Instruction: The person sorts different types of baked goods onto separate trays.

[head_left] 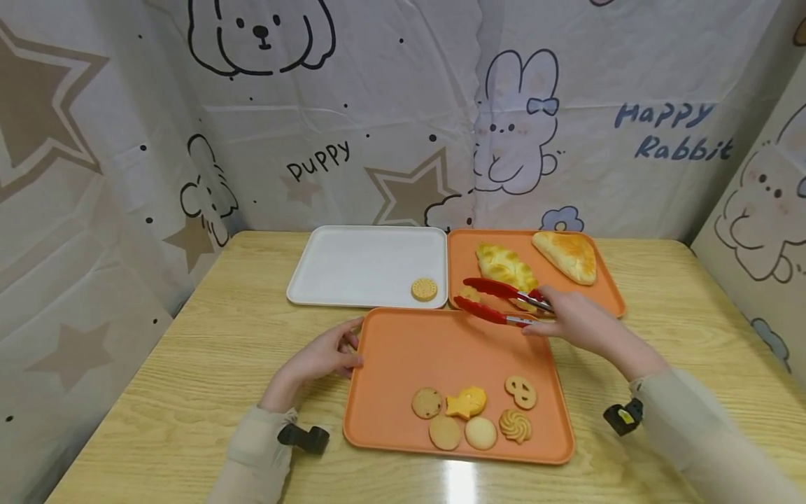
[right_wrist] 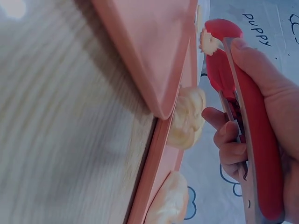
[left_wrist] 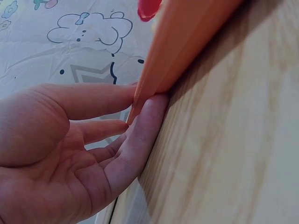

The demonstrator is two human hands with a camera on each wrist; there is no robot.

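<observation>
The right hand (head_left: 576, 323) grips a pair of red tongs (head_left: 497, 301), fingers curled round the handles near the hinge end; the two red tips are spread apart and reach over the near left corner of the far orange tray (head_left: 607, 294), where a small pale biscuit (head_left: 469, 294) lies between them. In the right wrist view that biscuit (right_wrist: 207, 42) sits right at the upper tip — touching it, though whether it is truly pinched I cannot tell. Also on that far tray: a knotted yellow pastry (head_left: 504, 266) just behind the tongs and a triangular golden bun (head_left: 567, 255) at the back right corner.

Over to the left hand (head_left: 324, 358); it rests on the wooden table (head_left: 189, 350) at the left edge of the near orange tray (head_left: 441, 343), fingers nearly straight and relaxed, fingertips (left_wrist: 156, 105) pressed against the tray's rim, clasping nothing. On the near tray's front part lies a cluster of six biscuits — a chocolate-chip cookie (head_left: 427, 403), a yellow fish-shaped one (head_left: 467, 402), a pretzel-shaped one (head_left: 520, 392), two plain rounds (head_left: 462, 432) and a swirl (head_left: 515, 425).

Behind, a white tray (head_left: 352, 266) touches the far orange one and carries a single round cracker (head_left: 424, 289) near its front right corner; printed cartoon cloth (head_left: 378, 105) walls the table in.
</observation>
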